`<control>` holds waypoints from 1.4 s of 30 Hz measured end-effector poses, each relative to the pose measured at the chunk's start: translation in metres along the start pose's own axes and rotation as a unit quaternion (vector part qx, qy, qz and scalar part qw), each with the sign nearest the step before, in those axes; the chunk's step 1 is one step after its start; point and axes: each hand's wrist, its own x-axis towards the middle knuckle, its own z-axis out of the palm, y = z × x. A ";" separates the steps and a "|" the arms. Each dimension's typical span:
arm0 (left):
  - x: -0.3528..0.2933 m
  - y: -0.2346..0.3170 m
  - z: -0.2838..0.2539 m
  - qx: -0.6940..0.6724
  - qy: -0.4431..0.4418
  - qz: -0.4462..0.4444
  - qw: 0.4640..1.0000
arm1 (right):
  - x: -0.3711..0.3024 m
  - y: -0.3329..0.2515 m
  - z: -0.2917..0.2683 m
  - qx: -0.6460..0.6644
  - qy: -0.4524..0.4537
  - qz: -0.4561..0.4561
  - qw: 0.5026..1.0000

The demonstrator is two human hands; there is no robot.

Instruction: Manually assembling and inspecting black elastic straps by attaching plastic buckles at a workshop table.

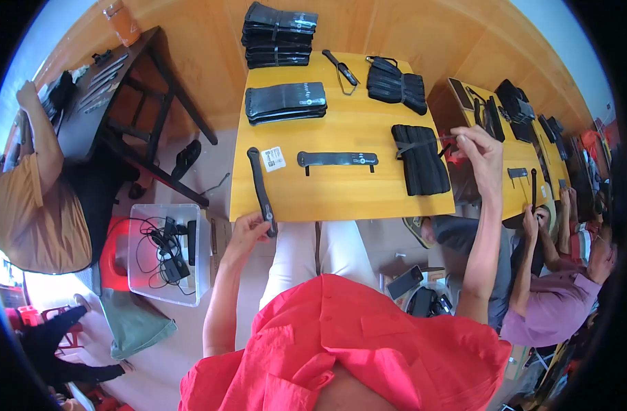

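Black on the yellow desk (354, 203), a strap (260, 183) slants at the near left, my left hand (243, 234) closed on its lower end, while I see my right hand (483, 156), well apart, pinching a tie (433, 140) on the right-side bundle (424, 170).

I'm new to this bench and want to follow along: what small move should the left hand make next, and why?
I'd probably have the left hand slide the black strap further onto the table: it already grips the strap's near end, which appears to jut past the front edge.
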 end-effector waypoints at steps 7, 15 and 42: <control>0.023 -0.019 0.018 0.073 0.147 0.066 0.984 | -0.045 0.014 0.031 0.108 -0.045 0.066 0.991; 0.019 -0.018 0.021 0.259 0.249 0.119 0.926 | -0.066 0.014 0.047 0.168 -0.066 0.136 0.974; 0.066 0.041 0.055 0.037 0.017 0.012 0.999 | -0.064 0.102 0.126 0.267 -0.015 0.326 0.907</control>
